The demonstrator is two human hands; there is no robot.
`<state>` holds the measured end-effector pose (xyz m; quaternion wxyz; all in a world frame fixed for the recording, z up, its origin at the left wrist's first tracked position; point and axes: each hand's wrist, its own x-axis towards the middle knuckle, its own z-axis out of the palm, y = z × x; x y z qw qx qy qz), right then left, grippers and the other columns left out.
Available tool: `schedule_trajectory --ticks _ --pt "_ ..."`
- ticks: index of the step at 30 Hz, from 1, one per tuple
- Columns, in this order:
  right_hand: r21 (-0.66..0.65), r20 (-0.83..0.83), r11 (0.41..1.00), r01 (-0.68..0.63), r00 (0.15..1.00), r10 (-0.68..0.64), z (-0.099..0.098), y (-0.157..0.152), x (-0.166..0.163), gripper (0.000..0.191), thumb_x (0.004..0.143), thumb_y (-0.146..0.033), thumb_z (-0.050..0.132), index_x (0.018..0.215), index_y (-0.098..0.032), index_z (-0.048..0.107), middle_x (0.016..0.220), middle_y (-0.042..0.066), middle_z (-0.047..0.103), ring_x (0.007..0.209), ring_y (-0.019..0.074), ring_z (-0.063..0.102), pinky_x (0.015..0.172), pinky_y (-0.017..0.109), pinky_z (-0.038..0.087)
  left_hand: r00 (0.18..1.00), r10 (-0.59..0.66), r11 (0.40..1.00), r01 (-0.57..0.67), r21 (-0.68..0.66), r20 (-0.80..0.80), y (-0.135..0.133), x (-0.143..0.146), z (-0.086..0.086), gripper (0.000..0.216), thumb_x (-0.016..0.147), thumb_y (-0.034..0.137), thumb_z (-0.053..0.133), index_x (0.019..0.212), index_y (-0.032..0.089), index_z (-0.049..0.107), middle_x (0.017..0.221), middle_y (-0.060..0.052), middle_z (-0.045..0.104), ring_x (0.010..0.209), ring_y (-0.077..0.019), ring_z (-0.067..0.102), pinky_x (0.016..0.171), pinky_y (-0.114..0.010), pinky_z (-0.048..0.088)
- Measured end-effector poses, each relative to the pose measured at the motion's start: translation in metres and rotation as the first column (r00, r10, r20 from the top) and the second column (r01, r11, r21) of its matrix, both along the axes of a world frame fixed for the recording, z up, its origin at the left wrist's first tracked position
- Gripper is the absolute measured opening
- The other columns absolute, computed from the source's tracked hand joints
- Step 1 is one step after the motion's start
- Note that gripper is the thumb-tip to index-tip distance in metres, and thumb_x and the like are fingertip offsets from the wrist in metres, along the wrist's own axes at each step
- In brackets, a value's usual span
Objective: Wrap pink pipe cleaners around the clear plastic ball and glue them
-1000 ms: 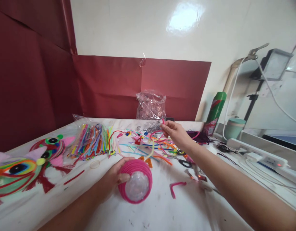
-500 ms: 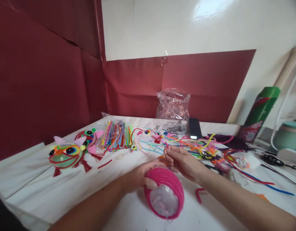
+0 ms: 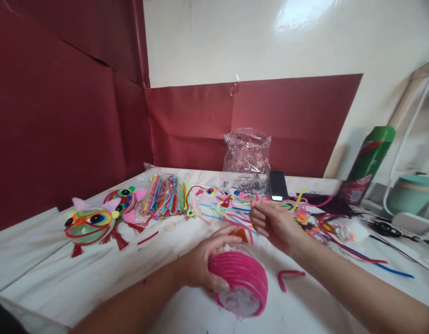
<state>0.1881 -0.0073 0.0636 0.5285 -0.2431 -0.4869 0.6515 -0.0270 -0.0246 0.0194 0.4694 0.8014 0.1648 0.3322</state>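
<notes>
In my left hand [image 3: 209,266] is a clear plastic ball [image 3: 240,301], tilted over the table, with rows of pink pipe cleaner [image 3: 240,273] wound around it. My fingers lie over its far side and my thumb presses on the near side. My right hand [image 3: 273,222] is closed in a pinch beyond the ball, apart from it. A short pink pipe cleaner tip [image 3: 256,197] pokes up from those fingertips; the rest of it is hidden. Below my right forearm a bent pink pipe cleaner [image 3: 287,277] lies on the white table [image 3: 159,287].
Two decorated ball animals [image 3: 91,225] stand at the left beside a bag of colourful pipe cleaners [image 3: 165,197]. Loose pipe cleaners [image 3: 231,215] spread across the back. A phone [image 3: 278,185], a clear plastic bag [image 3: 247,153] and a green spray can [image 3: 369,162] are farther back.
My right hand has moved away from the ball, up and to the right, with the pink pipe cleaner. The ball has tilted in my left hand, and the camera view has shifted slightly.
</notes>
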Motion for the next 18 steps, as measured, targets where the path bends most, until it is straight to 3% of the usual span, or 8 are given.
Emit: schedule_trajectory --ticks 4,7,13,16,18 --pt "-0.051 0.022 0.980 -0.193 0.981 0.194 -0.010 -0.015 -0.022 0.027 0.073 -0.038 0.072 0.070 -0.019 0.053 0.052 -0.009 0.034 0.042 0.0053 0.025 0.035 0.017 0.019 0.997 -0.080 0.973 0.081 -0.216 0.013 -0.004 0.005 -0.006 0.082 0.054 0.046 0.079 0.124 0.017 0.050 0.118 -0.015 0.056 0.105 -0.0317 0.057 0.093 -0.046 0.041" --pt "-0.040 -0.026 0.976 -0.214 0.977 0.213 -0.011 -0.015 -0.028 0.025 0.073 -0.038 0.071 0.072 -0.020 0.054 0.058 -0.006 0.043 0.045 0.0066 0.034 0.038 0.018 0.025 0.992 -0.111 0.938 0.123 -0.324 0.056 -0.002 0.003 -0.009 0.083 0.057 0.049 0.077 0.126 0.018 0.045 0.112 -0.014 0.059 0.098 -0.0296 0.061 0.086 -0.044 0.045" --pt "-0.060 -0.055 0.991 -0.123 0.991 0.120 -0.012 -0.004 -0.016 0.028 0.073 -0.043 0.070 0.069 -0.021 0.052 0.050 -0.009 0.030 0.044 0.0074 0.026 0.039 0.019 0.025 0.993 0.120 0.991 -0.121 -0.057 -0.012 0.006 -0.009 0.001 0.083 0.051 0.050 0.079 0.123 0.017 0.052 0.133 -0.017 0.045 0.130 -0.0373 0.032 0.107 -0.048 0.024" --pt "-0.052 -0.059 0.995 -0.086 0.995 0.083 -0.007 -0.004 -0.007 0.029 0.074 -0.044 0.068 0.064 -0.021 0.052 0.049 -0.010 0.022 0.044 0.0079 0.017 0.037 0.019 0.019 0.976 0.192 0.981 -0.193 0.002 -0.105 0.008 -0.010 0.003 0.074 0.052 0.046 0.080 0.116 0.016 0.057 0.135 -0.016 0.043 0.130 -0.0375 0.031 0.109 -0.050 0.018" --pt "-0.028 -0.074 0.998 -0.050 0.996 0.047 0.001 -0.003 0.000 0.028 0.075 -0.042 0.067 0.063 -0.021 0.053 0.049 -0.009 0.019 0.045 0.0084 0.014 0.036 0.019 0.016 0.978 0.183 0.981 -0.189 -0.050 -0.103 0.006 -0.008 0.003 0.071 0.053 0.044 0.079 0.114 0.016 0.057 0.133 -0.015 0.046 0.125 -0.0357 0.038 0.105 -0.048 0.026"
